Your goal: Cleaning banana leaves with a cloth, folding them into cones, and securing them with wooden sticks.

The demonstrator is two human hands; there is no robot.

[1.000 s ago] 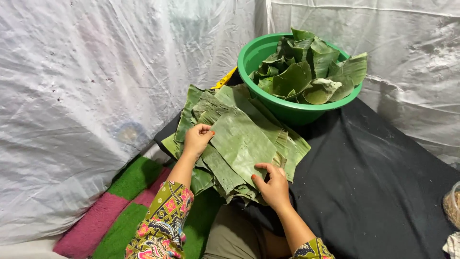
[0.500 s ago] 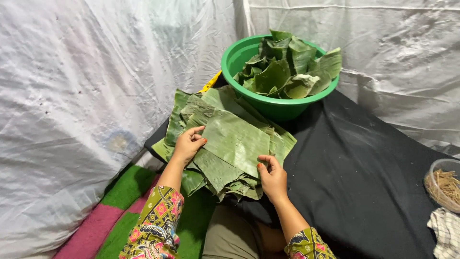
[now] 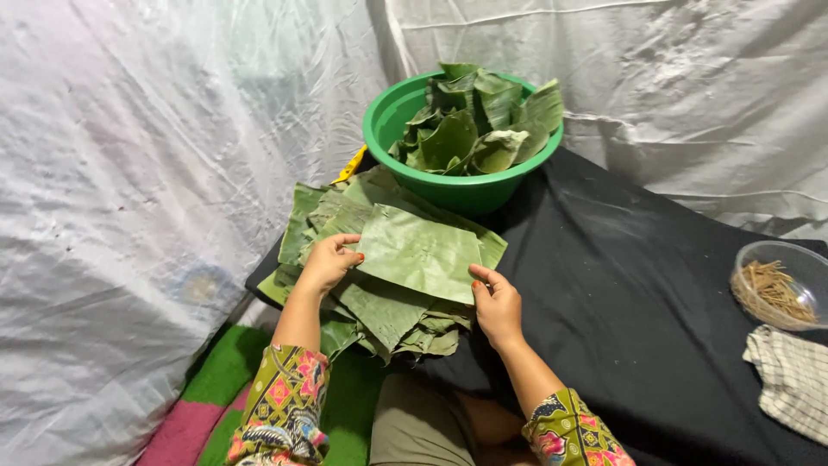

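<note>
Nearest me, her left hand and right hand pinched opposite edges of the top banana leaf, lying on the leaf stack upon black cloth; beyond stood a green basin of folded leaves

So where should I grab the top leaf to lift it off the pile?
Take the top leaf by its two short side edges, one from the left and one from the right, where the left hand and right hand already pinch it. It lies flat and wide on the pile, so a grip on both ends probably keeps it from sagging or tearing.
</note>
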